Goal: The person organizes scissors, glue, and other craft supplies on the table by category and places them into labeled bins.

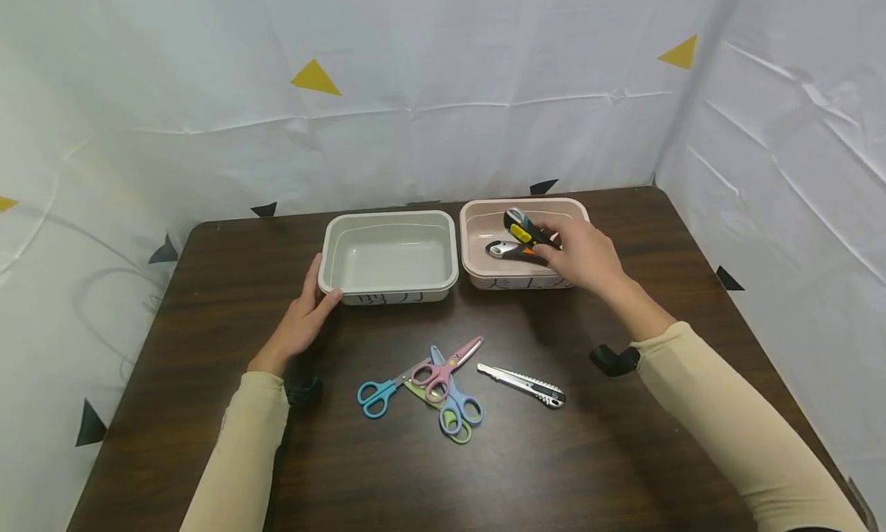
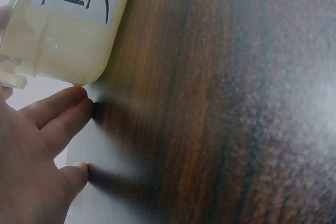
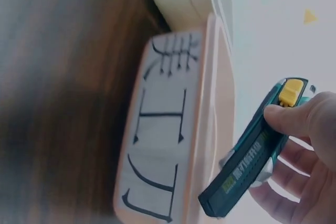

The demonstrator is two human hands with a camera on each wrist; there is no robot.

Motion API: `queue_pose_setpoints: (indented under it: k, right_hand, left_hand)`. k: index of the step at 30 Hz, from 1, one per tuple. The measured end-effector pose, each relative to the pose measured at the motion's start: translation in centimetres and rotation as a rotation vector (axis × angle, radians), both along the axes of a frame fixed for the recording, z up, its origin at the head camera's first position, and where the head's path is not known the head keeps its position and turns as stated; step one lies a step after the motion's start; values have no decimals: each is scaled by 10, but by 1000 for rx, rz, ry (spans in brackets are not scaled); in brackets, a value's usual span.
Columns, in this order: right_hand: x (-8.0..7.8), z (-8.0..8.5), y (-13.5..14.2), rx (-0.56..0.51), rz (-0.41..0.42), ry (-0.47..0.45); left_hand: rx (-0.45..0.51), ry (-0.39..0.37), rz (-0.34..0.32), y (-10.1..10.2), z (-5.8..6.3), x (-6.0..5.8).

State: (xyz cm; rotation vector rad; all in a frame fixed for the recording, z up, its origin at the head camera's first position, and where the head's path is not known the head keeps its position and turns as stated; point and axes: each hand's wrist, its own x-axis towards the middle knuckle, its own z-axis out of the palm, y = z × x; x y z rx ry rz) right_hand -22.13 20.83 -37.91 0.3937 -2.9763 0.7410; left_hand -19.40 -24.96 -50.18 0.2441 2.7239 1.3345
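My right hand (image 1: 581, 255) holds a dark utility knife (image 3: 247, 156) with a yellow slider, over the pink bin (image 1: 524, 202). In the right wrist view the thumb lies on the knife beside the slider, the fingers behind it. Inside that bin another utility knife (image 1: 500, 248) shows, black and silver with a bit of orange, partly covered by the hand. At the front left corner of the white bin (image 1: 391, 294), my left hand (image 1: 302, 320) touches the side, thumb at the rim, fingers fairly straight. The white bin's visible floor is bare.
On the brown table (image 1: 332, 478), teal scissors (image 1: 376, 398), pink scissors (image 1: 443, 372), light blue scissors (image 1: 451, 419) and green scissors (image 1: 462, 437) lie overlapping. A silver box cutter (image 1: 524, 384) lies to their right. White sheeting (image 1: 415, 155) stands behind the bins.
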Motion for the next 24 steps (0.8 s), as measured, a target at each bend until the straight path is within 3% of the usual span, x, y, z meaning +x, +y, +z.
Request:
queue_pose_setpoints:
  k: [9, 24]
  right_hand:
    - [-36, -11, 4, 1, -44, -122]
    - [-59, -41, 4, 66, -45, -156]
  left_hand:
    - [32, 8, -16, 4, -2, 0]
    - [26, 7, -8, 2, -3, -3]
